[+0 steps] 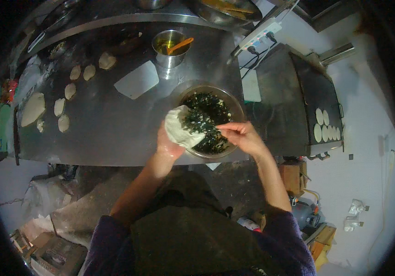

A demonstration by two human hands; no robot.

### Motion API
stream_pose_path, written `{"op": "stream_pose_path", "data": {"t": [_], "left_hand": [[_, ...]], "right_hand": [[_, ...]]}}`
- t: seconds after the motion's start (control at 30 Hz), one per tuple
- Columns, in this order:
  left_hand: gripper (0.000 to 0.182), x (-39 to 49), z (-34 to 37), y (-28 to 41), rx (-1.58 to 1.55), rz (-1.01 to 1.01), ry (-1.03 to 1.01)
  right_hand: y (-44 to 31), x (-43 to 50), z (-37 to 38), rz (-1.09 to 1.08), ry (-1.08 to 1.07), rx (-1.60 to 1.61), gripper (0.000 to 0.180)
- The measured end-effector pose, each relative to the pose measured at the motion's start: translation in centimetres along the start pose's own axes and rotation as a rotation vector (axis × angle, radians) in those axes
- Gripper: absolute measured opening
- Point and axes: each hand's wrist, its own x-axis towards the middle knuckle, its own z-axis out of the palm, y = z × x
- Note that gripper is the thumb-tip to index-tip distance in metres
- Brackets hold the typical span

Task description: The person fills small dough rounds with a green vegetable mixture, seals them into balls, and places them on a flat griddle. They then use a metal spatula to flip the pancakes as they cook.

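In my left hand (168,146) rests a flattened round of pale dough (180,132), tilted towards the bowl, with chopped greens heaped on its inner side. My right hand (244,136) hovers over the bowl's near right side, thumb and index finger pinched on what looks like a thin utensil, its far part lost among the greens. Below both hands stands a round metal bowl (240,107) of dark chopped green filling (208,100) with small pale bits in it. The dough hides the bowl's near left rim.
On the steel worktable (114,138) lie a flat metal scraper (138,81), several dough pieces (70,91) and a larger dough lump (33,109). A metal pot (170,61) holds yellow liquid and an orange-handled utensil (183,43). A power strip (261,36) and a griddle (316,93) with several pale rounds (318,132) are at right.
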Motion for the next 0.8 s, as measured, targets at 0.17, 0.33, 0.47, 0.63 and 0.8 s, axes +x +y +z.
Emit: {"op": "stream_pose_path", "data": {"t": [0.17, 0.33, 0.47, 0.63, 0.8], "left_hand": [[0.047, 1.4, 1.5, -1.1, -0.348, -0.129, 0.18], [0.044, 1.7, 1.3, -0.6, -0.349, -0.152, 0.107], [0.044, 0.7, 0.3, 0.8, -0.251, -0.159, 0.225], [0.049, -1.8, -1.8, 2.7, -0.138, -0.105, 0.042], [0.05, -3.3, -2.7, 2.0, -0.135, -0.056, 0.121]], "right_hand": [[0.5, -1.2, 5.0, -0.642, 0.569, -0.802, 0.034], [1.8, -2.8, 4.7, -0.612, 0.649, -0.642, 0.034], [3.5, -3.3, 1.2, -0.203, 0.543, -0.677, 0.03], [7.3, -2.0, 0.9, 0.216, 0.19, -1.221, 0.021], [9.9, 0.3, 4.6, 0.265, 0.177, -0.964, 0.014]]}}
